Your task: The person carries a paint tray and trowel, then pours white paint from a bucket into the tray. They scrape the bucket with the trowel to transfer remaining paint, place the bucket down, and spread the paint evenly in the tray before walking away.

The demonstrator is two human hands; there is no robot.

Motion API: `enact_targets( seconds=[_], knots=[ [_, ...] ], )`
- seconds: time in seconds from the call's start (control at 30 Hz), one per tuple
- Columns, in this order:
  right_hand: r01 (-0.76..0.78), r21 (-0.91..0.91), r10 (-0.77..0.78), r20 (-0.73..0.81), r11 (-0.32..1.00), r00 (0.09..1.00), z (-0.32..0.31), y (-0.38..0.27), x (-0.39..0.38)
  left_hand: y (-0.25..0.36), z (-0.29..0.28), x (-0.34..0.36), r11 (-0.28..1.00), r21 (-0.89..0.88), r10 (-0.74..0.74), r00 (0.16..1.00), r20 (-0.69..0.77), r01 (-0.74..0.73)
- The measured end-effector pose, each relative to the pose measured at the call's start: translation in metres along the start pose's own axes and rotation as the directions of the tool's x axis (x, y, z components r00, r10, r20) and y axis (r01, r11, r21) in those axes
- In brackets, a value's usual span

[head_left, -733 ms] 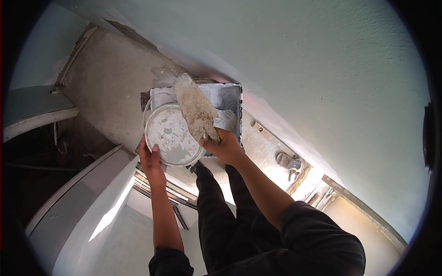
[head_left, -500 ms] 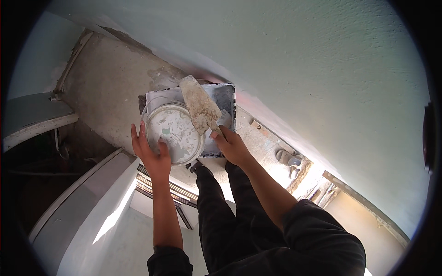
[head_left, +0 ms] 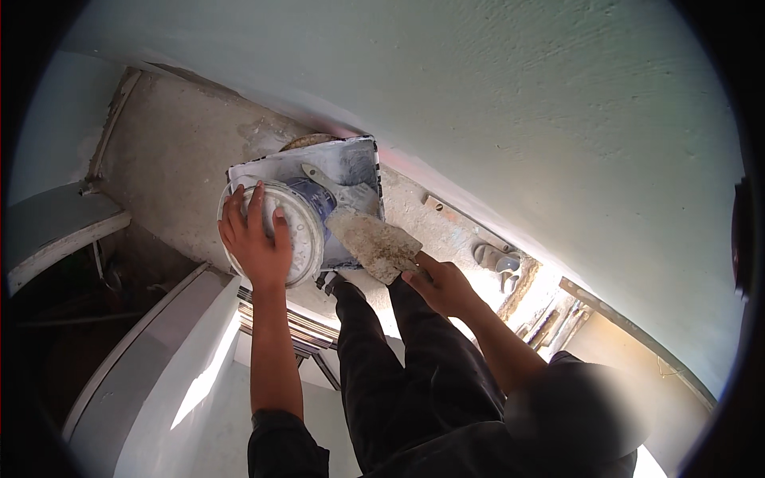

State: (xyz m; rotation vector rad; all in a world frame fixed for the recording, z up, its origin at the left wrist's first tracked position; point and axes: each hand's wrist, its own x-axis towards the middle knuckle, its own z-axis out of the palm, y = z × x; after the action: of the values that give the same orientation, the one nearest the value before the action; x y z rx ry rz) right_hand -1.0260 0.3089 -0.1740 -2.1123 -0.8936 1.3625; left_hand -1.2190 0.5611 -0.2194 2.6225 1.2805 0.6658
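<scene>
A round bucket (head_left: 315, 195) with a blue side and a whitish, stained lid (head_left: 303, 239) stands on a square, paint-smeared tray (head_left: 357, 158). My left hand (head_left: 259, 248) lies on the lid with its fingers spread. My right hand (head_left: 445, 288) grips the handle of a trowel (head_left: 374, 242), whose flat blade is crusted with dried material. The blade points to the left, just right of the bucket. Behind the bucket, a small flat tool with a pale handle (head_left: 317, 174) rests in the tray, partly hidden by the bucket.
A pale green wall (head_left: 518, 119) runs along the far right side. Slippers (head_left: 497, 261) and a wooden strip (head_left: 450, 211) lie on the floor by it. At left is a dark opening (head_left: 135, 263) with a pale ledge. My legs stand close to the tray.
My left hand has moved from the lid's edge onto its top. The trowel has come away from over the bucket, to the right and nearer. The bucket now shows its blue side.
</scene>
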Motion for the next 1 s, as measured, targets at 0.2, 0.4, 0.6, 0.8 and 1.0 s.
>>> enact_targets(
  seconds=[0.2,0.4,0.6,0.8,1.0],
  knots=[
    [0.120,-0.073,-0.119,0.010,0.990,0.993,0.002,0.009,0.009,0.002,0.001,0.000,0.998,0.056,-0.026,0.999,0.027,0.025],
    [0.095,-0.071,-0.094,0.019,0.993,0.995,0.000,0.008,0.008,0.003,0.004,0.002,0.998,0.063,-0.029,0.999,0.036,0.027],
    [0.133,-0.077,-0.134,-0.001,0.988,0.991,-0.001,0.008,0.008,0.003,0.003,0.002,0.997,0.067,-0.031,0.999,0.038,0.028],
    [0.099,-0.085,-0.099,0.004,0.991,0.995,-0.001,0.009,0.005,0.001,0.005,0.001,0.997,0.075,-0.027,0.999,0.034,0.024],
    [0.103,-0.096,-0.101,0.030,0.990,0.994,-0.003,0.009,0.006,0.004,0.004,0.003,0.996,0.080,-0.030,0.999,0.041,0.027]
  ],
)
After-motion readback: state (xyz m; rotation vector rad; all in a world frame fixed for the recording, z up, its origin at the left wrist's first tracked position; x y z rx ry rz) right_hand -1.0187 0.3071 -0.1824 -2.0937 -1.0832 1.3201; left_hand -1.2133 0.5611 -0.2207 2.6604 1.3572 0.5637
